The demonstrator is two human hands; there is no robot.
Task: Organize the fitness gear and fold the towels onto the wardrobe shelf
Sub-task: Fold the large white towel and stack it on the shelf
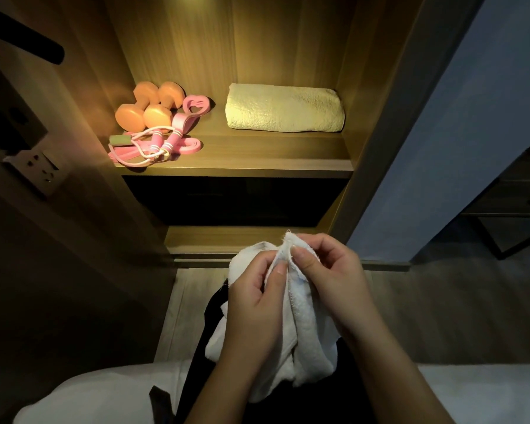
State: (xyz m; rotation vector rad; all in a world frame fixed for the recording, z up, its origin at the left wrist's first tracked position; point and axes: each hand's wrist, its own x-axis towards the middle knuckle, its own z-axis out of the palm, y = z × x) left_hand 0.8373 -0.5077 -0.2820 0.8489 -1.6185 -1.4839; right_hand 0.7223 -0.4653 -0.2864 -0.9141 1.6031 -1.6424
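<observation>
Left grip [254, 301] and right grip [334, 280] pinch the hem of a white terry towel [306, 335] at lower centre.
Each grip is closed on the towel's edge, and the rest hangs below. Above, the lit wooden wardrobe shelf [242, 157] carries a folded cream towel [285, 108] on the right, with 2 orange dumbbells [147, 108] and a pink skipping rope [153, 145] on the left. A grey wall socket [40, 169] sits at the left edge, a blue panel [456, 148] on the right, and a wood-plank floor [441, 301] lower right.

My left hand [257, 304] and right hand [328, 280] cover much of the towel [306, 338] I pinch, the bay [227, 203] under the shelf [257, 169] is too dark to read, and the black rod [22, 35] runs off the left edge.
</observation>
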